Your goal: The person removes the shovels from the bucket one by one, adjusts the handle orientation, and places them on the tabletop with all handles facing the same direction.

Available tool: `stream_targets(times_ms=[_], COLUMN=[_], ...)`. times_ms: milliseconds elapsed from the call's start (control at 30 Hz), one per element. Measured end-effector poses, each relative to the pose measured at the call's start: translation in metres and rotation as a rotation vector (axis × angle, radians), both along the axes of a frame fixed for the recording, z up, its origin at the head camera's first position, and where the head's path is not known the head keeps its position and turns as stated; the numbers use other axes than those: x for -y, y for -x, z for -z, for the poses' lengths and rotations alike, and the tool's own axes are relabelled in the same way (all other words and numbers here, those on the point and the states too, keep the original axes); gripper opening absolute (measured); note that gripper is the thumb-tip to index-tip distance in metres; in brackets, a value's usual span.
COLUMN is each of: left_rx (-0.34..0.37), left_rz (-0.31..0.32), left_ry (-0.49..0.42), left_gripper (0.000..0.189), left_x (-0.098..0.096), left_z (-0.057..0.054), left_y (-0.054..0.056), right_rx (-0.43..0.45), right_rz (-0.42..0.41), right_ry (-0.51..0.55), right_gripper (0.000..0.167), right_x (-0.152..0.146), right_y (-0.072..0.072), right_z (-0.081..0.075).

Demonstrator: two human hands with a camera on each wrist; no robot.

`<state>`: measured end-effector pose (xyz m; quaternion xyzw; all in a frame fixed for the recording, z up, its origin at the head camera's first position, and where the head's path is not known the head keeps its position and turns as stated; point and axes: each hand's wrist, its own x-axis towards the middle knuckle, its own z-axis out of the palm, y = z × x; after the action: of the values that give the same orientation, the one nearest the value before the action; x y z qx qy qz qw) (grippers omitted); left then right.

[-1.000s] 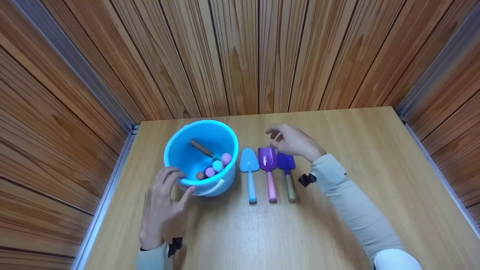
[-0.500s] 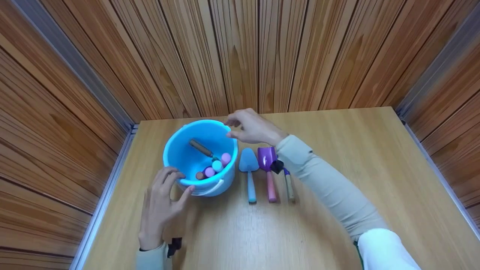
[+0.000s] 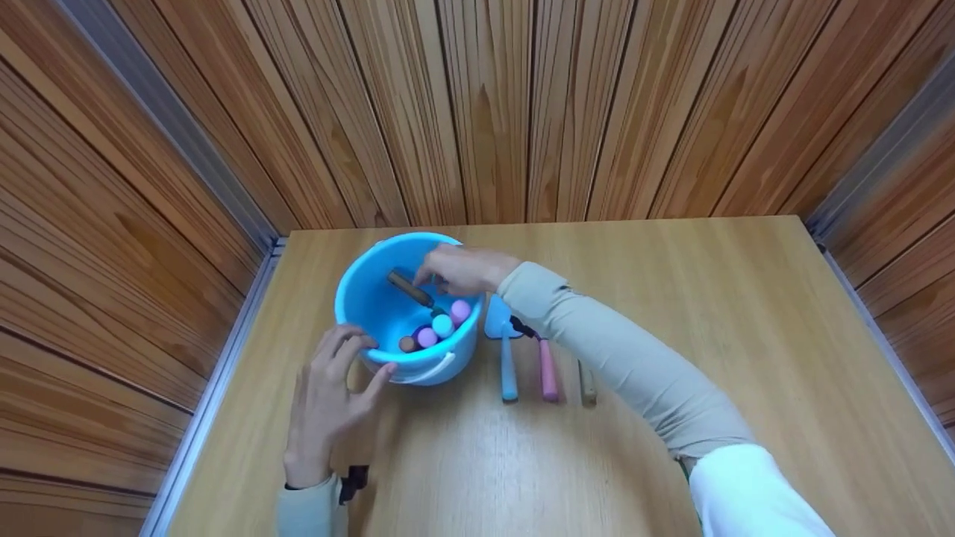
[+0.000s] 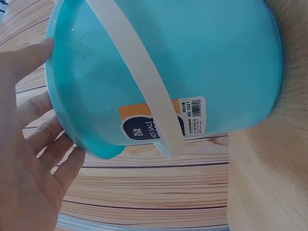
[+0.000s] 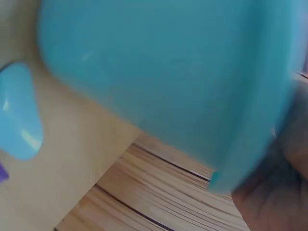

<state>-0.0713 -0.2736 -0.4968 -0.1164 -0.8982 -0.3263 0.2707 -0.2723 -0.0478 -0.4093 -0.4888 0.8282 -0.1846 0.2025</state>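
A blue bucket stands on the table, its white handle hanging down the near side. Inside lies a tool with a brown handle and a green neck; its head is hidden. Several small round items, including a teal one and a pink one, show beside it. My left hand touches the rim with spread, relaxed fingers and thumb. Over the far right rim reaches my right hand, fingers bent downward next to the brown handle; I see no grip on it.
Right of the bucket lie a light-blue toy trowel, a pink-handled shovel and a wooden-handled one. My right forearm covers the heads of the last two. Wood-panelled walls enclose the table.
My right hand has moved left from above the shovels, over the rim and into the bucket. The left hand stays on the rim. The head view has shifted slightly.
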Motion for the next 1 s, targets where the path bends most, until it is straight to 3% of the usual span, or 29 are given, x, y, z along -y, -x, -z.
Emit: stream_targets(times_ms=[200, 400, 700, 1000], left_rx=[-0.014, -0.020, -0.025, -0.028], left_rz=[-0.004, 0.000, -0.002, 0.000], left_ry=[-0.010, 0.002, -0.001, -0.004], left_gripper=[0.037, 0.038, 0.038, 0.039], left_x=[0.001, -0.001, -0.001, 0.000], left_z=[0.000, 0.001, 0.002, 0.005], left_y=[0.001, 0.003, 0.004, 0.003], right_rx=[-0.071, -0.218, -0.560, -0.989], right_rz=[-0.031, -0.080, -0.155, -0.307], right_ry=[-0.108, -0.135, -0.254, -0.425], right_gripper=[0.040, 0.024, 0.027, 0.036], right_x=[0.018, 0.028, 0.038, 0.046], right_y=[0.003, 0.007, 0.006, 0.003], right_z=[0.013, 0.027, 0.034, 0.036])
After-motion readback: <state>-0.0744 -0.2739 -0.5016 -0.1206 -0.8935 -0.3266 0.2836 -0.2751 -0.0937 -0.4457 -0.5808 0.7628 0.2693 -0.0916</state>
